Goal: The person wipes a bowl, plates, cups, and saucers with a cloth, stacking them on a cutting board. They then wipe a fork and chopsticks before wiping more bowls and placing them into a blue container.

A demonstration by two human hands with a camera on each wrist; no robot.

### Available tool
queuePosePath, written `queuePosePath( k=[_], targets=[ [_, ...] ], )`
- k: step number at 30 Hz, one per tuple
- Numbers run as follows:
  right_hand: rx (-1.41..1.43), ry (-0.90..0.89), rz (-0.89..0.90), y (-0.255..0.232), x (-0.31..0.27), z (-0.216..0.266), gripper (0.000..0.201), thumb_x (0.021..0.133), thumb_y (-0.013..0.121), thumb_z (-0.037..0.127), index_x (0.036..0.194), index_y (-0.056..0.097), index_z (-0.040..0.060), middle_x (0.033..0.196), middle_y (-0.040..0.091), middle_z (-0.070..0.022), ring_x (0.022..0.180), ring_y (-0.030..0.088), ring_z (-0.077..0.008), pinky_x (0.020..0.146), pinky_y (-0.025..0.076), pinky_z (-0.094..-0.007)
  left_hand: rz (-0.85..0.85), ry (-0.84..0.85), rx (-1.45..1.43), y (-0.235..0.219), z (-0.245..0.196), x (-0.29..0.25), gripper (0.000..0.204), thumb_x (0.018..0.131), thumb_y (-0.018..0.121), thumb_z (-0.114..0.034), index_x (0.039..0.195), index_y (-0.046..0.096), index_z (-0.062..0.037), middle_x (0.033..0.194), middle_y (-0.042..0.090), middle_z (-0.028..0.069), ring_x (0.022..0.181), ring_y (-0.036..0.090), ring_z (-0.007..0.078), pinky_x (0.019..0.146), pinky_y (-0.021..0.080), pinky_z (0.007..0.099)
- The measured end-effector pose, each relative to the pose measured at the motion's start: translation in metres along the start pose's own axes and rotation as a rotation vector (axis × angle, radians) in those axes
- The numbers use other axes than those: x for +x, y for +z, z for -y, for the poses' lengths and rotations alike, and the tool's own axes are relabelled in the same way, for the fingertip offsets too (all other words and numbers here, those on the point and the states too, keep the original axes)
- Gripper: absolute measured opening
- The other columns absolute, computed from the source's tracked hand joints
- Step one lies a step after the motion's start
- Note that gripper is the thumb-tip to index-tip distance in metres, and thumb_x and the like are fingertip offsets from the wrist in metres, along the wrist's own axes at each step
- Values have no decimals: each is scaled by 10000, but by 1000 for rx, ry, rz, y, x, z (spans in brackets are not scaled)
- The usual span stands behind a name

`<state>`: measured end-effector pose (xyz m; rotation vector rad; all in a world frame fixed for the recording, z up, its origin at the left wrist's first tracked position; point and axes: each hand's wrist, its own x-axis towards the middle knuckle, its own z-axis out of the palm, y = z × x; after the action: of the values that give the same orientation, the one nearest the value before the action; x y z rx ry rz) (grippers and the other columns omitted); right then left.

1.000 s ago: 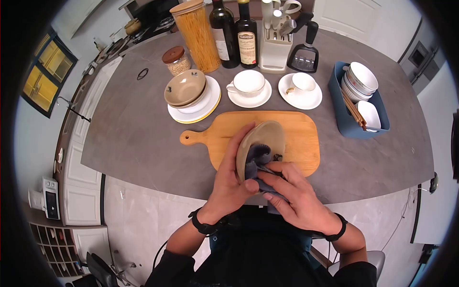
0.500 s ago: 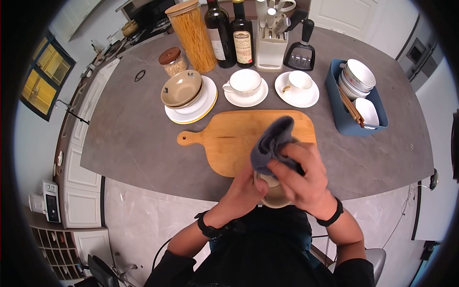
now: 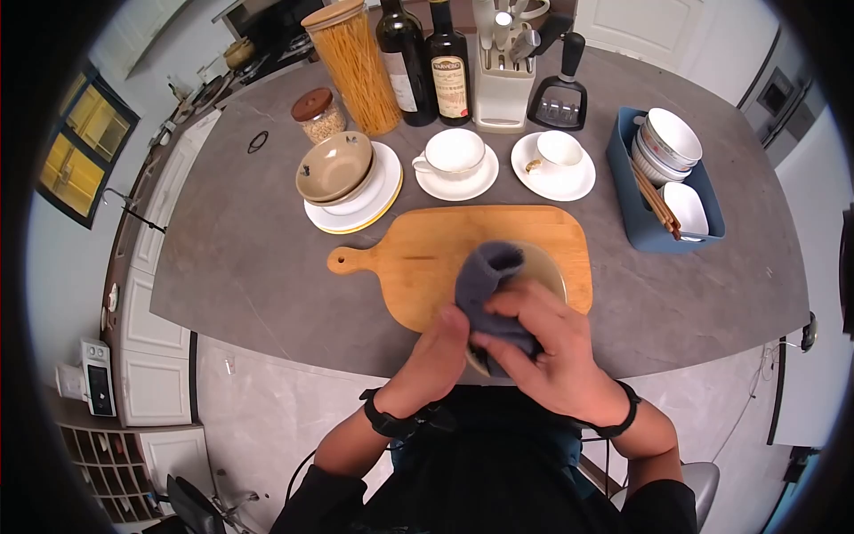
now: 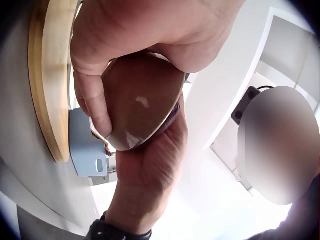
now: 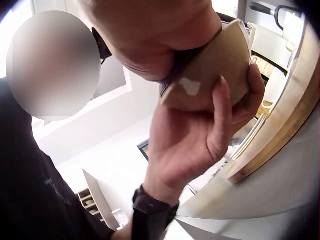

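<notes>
A tan bowl is held tilted over the near edge of the cutting board. My left hand grips it from the left, with the fingers curled round its outside, as the left wrist view shows on the glossy bowl. A grey-blue cloth is bunched inside the bowl and over its rim. My right hand pinches this cloth and presses it to the bowl. In the right wrist view, the left fingers spread across the underside of the bowl.
Behind the board stand a similar bowl on stacked plates, two white cups on saucers, and a blue bin with bowls and chopsticks. Farther back are a pasta jar, two dark bottles and a knife block.
The bowl has turned and tilted in my left hand, its opening shifting from sideways to facing up toward me. My right hand has moved the cloth around inside and over the rim.
</notes>
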<state>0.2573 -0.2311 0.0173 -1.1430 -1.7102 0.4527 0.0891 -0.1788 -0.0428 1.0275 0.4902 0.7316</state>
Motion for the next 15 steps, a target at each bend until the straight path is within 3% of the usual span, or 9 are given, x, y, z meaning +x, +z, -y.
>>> queuePosePath(
  k=[2, 3, 5, 6, 7, 9, 11, 14, 15],
  targets=[
    [205, 157, 280, -15, 2, 6, 338, 820, 772, 20, 1140, 663, 28, 1046, 650, -138, 879, 656, -354, 770, 544, -416, 39, 14, 53, 1, -14, -2, 1012, 971, 320, -793, 1609, 248, -10, 1563, 405, 152, 1448, 401, 242, 1196, 310, 390],
    [211, 159, 283, -20, 0, 3, 338, 820, 772, 20, 1140, 663, 28, 1046, 650, -138, 879, 656, -354, 770, 544, -416, 78, 32, 102, 0, -18, -2, 1007, 976, 276, -796, 1607, 255, -12, 1563, 406, 153, 1447, 403, 244, 1198, 308, 390],
    [199, 4, 409, -26, -1, -2, 286, 817, 776, 30, 1089, 689, 22, 1039, 648, -117, 881, 646, -331, 761, 543, -415, 110, 116, 246, -2, -20, 2, 1001, 982, 233, -796, 1607, 255, -15, 1565, 404, 146, 1448, 404, 247, 1201, 310, 392],
    [102, -130, 357, -24, 1, -4, 273, 763, 778, 31, 1030, 724, 49, 1042, 654, -85, 882, 636, -281, 725, 535, -389, 92, 59, 143, 2, -20, -1, 975, 996, 249, -776, 1608, 255, -17, 1566, 402, 143, 1450, 400, 244, 1201, 310, 391],
    [97, -126, 357, -24, 3, -5, 273, 763, 778, 31, 1030, 724, 49, 1042, 654, -85, 882, 636, -281, 725, 535, -389, 80, 2, 41, 6, -19, -2, 950, 1010, 265, -756, 1608, 255, -19, 1568, 401, 141, 1451, 397, 240, 1202, 309, 390],
    [-254, -348, 260, -25, 7, -5, 306, 702, 751, 75, 1008, 740, 72, 1064, 665, -64, 888, 630, -235, 700, 521, -356, 42, -66, -58, 12, -18, -3, 934, 1006, 302, -754, 1598, 273, -32, 1562, 419, 128, 1433, 429, 241, 1183, 359, 403],
    [-410, -394, 208, -25, 9, -9, 312, 687, 731, 101, 997, 741, 74, 1067, 667, -61, 880, 628, -226, 694, 518, -345, -5, -131, -147, 15, -18, -2, 919, 1003, 338, -751, 1588, 291, -45, 1557, 437, 116, 1416, 461, 243, 1163, 409, 415],
    [-633, -408, 128, -24, 9, -15, 314, 677, 701, 143, 980, 737, 69, 1061, 667, -57, 877, 627, -216, 679, 517, -338, -36, -96, -45, 15, -19, -2, 811, 1057, 357, -658, 1590, 290, -51, 1559, 425, 124, 1428, 443, 238, 1176, 394, 412],
    [-705, -377, 102, -24, 9, -18, 309, 682, 691, 159, 972, 732, 62, 1050, 665, -57, 881, 629, -215, 670, 520, -342, -37, -56, 5, 13, -19, -3, 754, 1078, 371, -588, 1590, 298, -39, 1559, 420, 126, 1437, 417, 227, 1188, 347, 388]
  ],
)
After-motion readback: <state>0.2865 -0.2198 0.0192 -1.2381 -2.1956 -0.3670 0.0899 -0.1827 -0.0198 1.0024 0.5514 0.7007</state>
